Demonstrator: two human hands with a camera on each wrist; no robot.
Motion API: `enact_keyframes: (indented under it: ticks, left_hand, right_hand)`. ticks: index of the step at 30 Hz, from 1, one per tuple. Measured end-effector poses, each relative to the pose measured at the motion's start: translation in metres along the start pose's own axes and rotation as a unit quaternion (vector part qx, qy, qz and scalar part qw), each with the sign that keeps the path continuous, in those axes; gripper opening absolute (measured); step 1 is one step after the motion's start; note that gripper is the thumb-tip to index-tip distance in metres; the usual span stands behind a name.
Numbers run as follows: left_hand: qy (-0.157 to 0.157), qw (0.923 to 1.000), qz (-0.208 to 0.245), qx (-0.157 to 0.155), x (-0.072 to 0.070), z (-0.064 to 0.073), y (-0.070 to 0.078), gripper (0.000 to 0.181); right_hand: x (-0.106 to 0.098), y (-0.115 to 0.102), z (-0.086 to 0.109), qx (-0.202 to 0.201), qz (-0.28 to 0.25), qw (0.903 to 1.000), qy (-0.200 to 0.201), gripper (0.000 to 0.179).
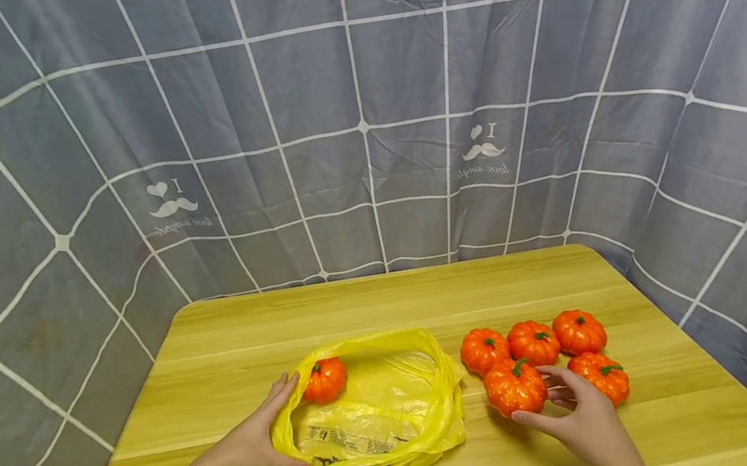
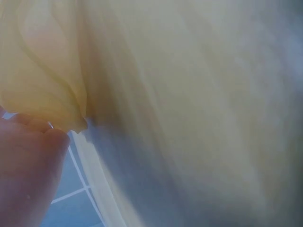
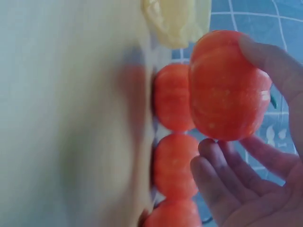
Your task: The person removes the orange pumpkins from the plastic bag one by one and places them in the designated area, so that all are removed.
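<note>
A yellow plastic bag [image 1: 439, 447] lies on the table with its mouth spread wide. My left hand [image 1: 248, 442] grips its left rim, thumb at the front and fingers farther back. One small orange pumpkin [image 1: 325, 381] sits inside the bag at the left, close to those fingers. In the left wrist view, the bag's film [image 2: 42, 61] hangs over the fingers. My right hand [image 1: 582, 419] holds another orange pumpkin [image 1: 514, 388] between thumb and fingertips. The right wrist view shows this held pumpkin [image 3: 227, 87] raised off the table, its green stem mostly hidden.
Several more orange pumpkins stand grouped right of the bag, among them a back right pumpkin [image 1: 579, 331] and a front right pumpkin [image 1: 600, 379]. The wooden table [image 1: 383, 303] is surrounded by a grey curtain [image 1: 408, 172] with white grid lines.
</note>
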State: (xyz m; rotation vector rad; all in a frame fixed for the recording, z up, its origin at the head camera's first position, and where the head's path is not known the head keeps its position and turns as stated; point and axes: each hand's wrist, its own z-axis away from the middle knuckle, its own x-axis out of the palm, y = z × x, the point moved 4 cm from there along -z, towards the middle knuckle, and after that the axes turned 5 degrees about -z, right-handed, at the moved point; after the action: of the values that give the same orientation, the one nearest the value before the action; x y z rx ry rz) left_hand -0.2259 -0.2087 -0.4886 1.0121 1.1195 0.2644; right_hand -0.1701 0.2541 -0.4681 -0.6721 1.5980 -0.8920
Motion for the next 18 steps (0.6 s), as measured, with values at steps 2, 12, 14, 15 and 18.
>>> enact_keyframes:
  ticks: [2,12,14,15,18]
  left_hand:
    - [0.001,1.0000,0.000,-0.002,0.000,0.000,0.000,0.130]
    - [0.000,1.0000,0.007,0.002,0.002,0.001,-0.001,0.129]
    - [0.000,0.9999,0.009,0.004,0.002,0.001,-0.001,0.129]
    - [0.000,0.9999,0.010,0.005,0.002,0.001,-0.001,0.129]
    - [0.001,0.9999,0.010,0.005,0.002,0.001,-0.001,0.129]
  right_hand:
    - [-0.003,0.006,0.002,0.012,0.017,0.9997,0.007,0.083]
    - [-0.012,0.018,0.004,0.029,0.085,0.9952,0.039,0.095]
    - [-0.013,0.020,0.005,0.028,0.104,0.9932,0.044,0.095]
    - [-0.014,0.020,0.005,0.026,0.112,0.9924,0.045,0.096]
    - [-0.014,0.022,0.006,0.026,0.135,0.9896,0.043,0.097]
